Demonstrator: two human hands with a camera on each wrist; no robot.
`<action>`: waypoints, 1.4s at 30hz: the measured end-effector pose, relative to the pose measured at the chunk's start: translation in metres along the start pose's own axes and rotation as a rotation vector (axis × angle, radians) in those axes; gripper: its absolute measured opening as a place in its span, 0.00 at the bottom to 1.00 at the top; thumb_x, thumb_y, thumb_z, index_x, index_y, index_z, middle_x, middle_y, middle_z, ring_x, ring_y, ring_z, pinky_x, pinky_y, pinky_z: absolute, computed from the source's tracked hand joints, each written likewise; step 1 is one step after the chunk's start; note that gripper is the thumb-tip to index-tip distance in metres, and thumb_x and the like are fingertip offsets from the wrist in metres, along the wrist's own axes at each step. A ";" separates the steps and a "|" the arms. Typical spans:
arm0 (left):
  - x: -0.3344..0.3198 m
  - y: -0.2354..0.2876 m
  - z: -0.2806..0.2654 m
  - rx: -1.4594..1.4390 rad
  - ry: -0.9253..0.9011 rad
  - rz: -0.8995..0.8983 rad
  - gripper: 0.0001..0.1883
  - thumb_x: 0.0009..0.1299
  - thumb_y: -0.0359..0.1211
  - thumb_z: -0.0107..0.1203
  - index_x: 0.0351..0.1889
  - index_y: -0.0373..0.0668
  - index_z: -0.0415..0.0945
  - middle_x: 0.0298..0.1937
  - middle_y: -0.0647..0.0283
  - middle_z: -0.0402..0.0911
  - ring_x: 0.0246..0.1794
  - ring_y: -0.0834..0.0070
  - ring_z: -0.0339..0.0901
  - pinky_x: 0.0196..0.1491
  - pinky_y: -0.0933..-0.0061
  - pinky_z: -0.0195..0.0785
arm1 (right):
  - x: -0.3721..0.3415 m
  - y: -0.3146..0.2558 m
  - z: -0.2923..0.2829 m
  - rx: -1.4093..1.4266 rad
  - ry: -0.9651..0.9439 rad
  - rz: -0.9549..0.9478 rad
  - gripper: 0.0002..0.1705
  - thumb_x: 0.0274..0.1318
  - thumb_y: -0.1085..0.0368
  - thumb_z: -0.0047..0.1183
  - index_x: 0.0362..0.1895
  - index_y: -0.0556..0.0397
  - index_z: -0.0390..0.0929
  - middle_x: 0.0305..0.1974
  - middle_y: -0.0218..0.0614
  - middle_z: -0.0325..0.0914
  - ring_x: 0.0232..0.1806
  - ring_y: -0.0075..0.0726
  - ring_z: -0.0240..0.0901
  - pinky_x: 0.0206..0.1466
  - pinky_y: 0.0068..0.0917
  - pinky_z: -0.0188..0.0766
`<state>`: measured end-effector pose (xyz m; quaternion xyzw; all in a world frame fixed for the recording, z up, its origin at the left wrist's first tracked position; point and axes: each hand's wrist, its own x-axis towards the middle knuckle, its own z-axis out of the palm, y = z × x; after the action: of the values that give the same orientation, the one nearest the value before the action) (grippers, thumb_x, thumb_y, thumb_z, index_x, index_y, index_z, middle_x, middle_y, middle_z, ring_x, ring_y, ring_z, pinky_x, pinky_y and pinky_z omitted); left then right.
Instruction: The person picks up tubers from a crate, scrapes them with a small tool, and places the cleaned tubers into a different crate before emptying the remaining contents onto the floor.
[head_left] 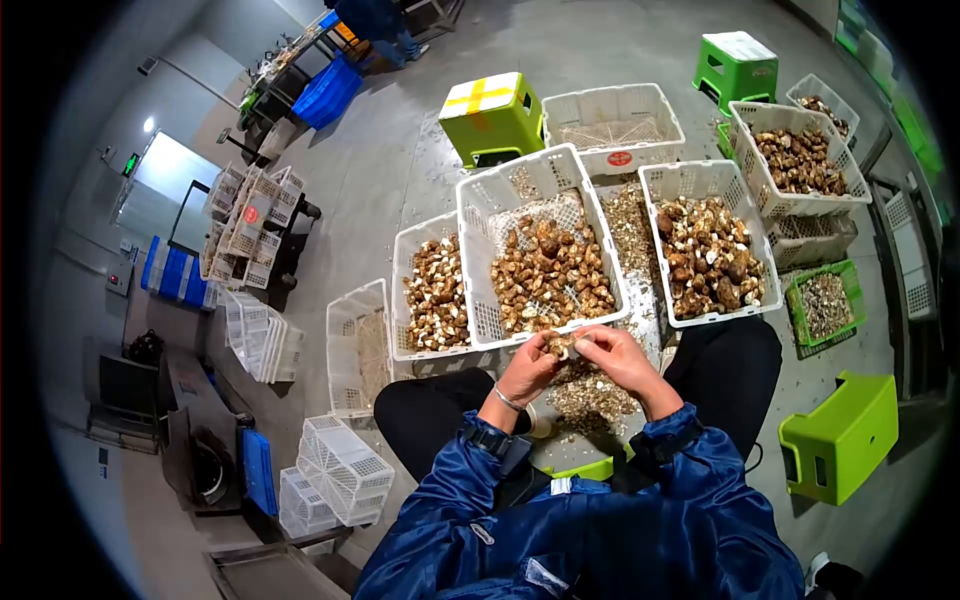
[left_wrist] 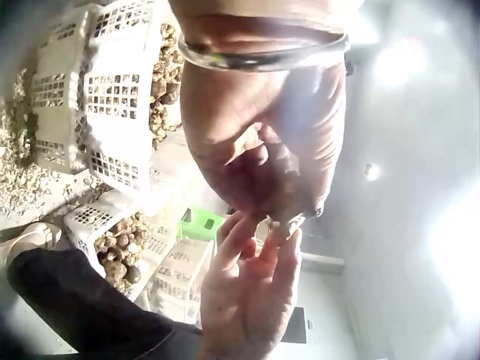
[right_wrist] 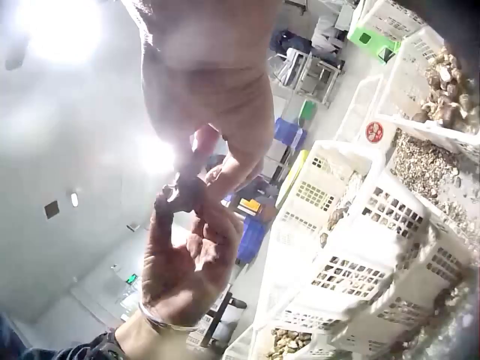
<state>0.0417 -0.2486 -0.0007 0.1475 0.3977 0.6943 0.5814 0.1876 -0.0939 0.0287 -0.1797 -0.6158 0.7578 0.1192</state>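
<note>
A mushroom (head_left: 561, 348) is held between the left hand (head_left: 527, 374) and right hand (head_left: 621, 361), just beside the near rim of the middle crate (head_left: 479, 250). The fingers of both hands are clamped on it in a pinch. Trimming by hand is judged to be in progress — a steady left pinch and a small right-hand pull appear called for. The left palm is exposed in the right wrist view — in the head view, mainly the hand's back is presented.
</note>
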 end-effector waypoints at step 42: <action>0.000 0.005 -0.021 0.415 -0.035 -0.042 0.28 0.63 0.30 0.65 0.61 0.36 0.70 0.47 0.69 0.76 0.42 0.85 0.73 0.44 0.83 0.68 | -0.002 0.002 -0.015 0.030 -0.106 0.068 0.14 0.62 0.60 0.58 0.38 0.61 0.81 0.40 0.28 0.79 0.35 0.18 0.71 0.39 0.22 0.69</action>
<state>0.0237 -0.2568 -0.0103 0.2679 0.5249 0.5826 0.5598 0.1953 -0.0817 0.0243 -0.1585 -0.6032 0.7791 0.0634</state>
